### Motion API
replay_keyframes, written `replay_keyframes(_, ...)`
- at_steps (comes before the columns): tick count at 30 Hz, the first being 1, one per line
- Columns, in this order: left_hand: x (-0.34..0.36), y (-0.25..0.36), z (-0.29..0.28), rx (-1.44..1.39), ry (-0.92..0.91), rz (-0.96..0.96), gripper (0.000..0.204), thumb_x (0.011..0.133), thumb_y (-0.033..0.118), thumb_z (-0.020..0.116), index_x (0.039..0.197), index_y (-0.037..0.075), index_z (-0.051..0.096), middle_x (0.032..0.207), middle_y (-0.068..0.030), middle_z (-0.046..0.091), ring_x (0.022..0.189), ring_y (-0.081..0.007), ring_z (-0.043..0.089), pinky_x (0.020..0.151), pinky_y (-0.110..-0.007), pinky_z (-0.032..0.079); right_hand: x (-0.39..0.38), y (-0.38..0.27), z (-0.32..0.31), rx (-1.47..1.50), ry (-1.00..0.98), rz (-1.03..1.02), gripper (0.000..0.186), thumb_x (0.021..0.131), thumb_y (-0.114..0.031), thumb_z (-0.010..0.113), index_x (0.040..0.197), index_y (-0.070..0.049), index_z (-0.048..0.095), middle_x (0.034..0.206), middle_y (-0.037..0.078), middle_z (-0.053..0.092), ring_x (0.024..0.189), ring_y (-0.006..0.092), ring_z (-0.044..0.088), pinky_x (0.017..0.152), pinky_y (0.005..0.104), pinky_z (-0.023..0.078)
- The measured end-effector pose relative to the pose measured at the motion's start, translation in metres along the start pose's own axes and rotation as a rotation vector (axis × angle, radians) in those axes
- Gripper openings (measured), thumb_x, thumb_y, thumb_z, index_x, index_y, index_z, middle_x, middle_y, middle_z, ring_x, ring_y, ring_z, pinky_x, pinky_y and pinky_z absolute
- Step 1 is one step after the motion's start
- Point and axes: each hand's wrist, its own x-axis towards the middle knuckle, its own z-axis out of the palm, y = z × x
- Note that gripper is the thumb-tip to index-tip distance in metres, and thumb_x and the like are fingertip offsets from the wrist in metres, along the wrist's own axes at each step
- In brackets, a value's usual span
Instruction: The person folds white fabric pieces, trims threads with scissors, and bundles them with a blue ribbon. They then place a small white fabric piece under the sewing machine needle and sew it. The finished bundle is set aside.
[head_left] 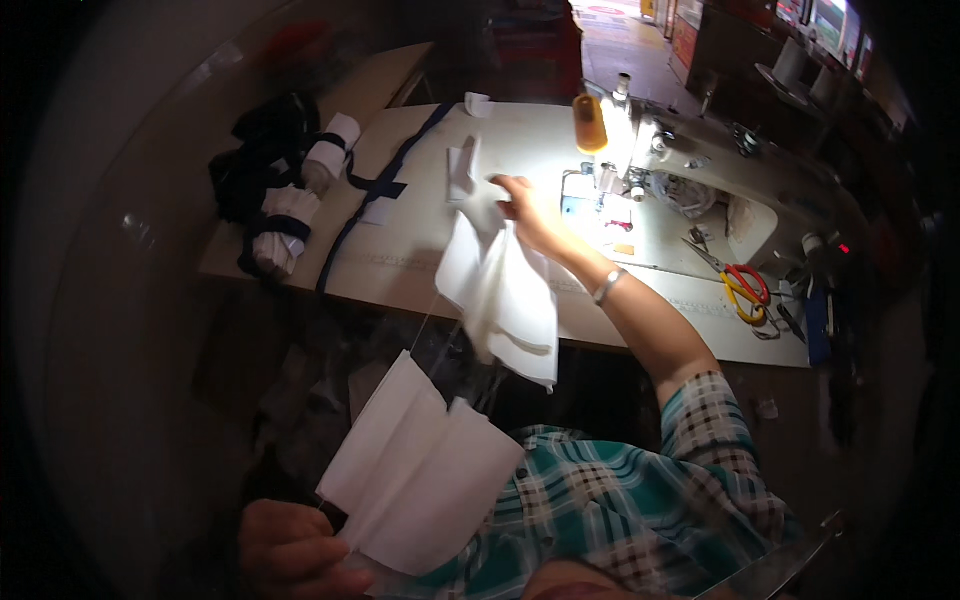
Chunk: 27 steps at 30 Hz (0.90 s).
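Pale worktop [430, 222], brightly lit beside sewing machine [800, 175]. Your right hand [527, 213] hangs over it, fingers curled; unclear whether they grip upper white cloths [525, 305] hanging just below. Folded white piece [457, 175] lies just left of those fingertips, long axis pointing away from you; right hand far nearer. Your left hand [292, 548], low at left, pinches lower white cloth [425, 460] by near-left edge.
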Motion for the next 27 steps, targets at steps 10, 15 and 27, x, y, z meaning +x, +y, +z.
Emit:
replay_keyframes(10, -0.053, -0.052, -0.013, 1.132, 0.75, -0.99, 0.033, 0.101, 0.027, 0.045, 0.11, 0.001, 0.063, 0.089, -0.0096, 0.058, 0.076, -0.0199, 0.057, 0.074, -0.034, 0.048, 0.024, -0.033, 0.004, -0.24, -0.096, 0.171, 0.041, 0.1, -0.025, 0.052, 0.072, 0.001, 0.066, 0.074, 0.022, 0.063, 0.062, 0.0397, 0.06, 0.061, 0.0468, 0.049)
replay_keyframes(15, -0.018, -0.153, -0.055, 0.291, 1.053, -0.999, 0.039, 0.103, 0.036, 0.044, 0.119, 0.005, 0.062, 0.095, -0.007, 0.057, 0.087, -0.0154, 0.054, 0.08, -0.03, 0.046, -0.063, -0.076, -0.042, -0.158, 0.203, -0.4, 0.034, 0.094, -0.027, 0.06, 0.066, -0.007, 0.057, 0.064, 0.009, 0.051, 0.064, 0.0274, 0.053, 0.073, 0.0415, 0.047)
replay_keyframes(27, 0.212, -0.342, 0.183, 0.106, -0.059, -0.522, 0.029, 0.098, 0.019, 0.046, 0.122, 0.005, 0.055, 0.099, -0.0158, 0.061, 0.092, -0.0256, 0.061, 0.084, -0.041, 0.051, -0.196, -0.265, -0.087, 0.283, -0.177, -0.876, 0.02, 0.083, -0.027, 0.057, 0.089, -0.007, 0.055, 0.085, 0.009, 0.05, 0.084, 0.0259, 0.053, 0.084, 0.0452, 0.043)
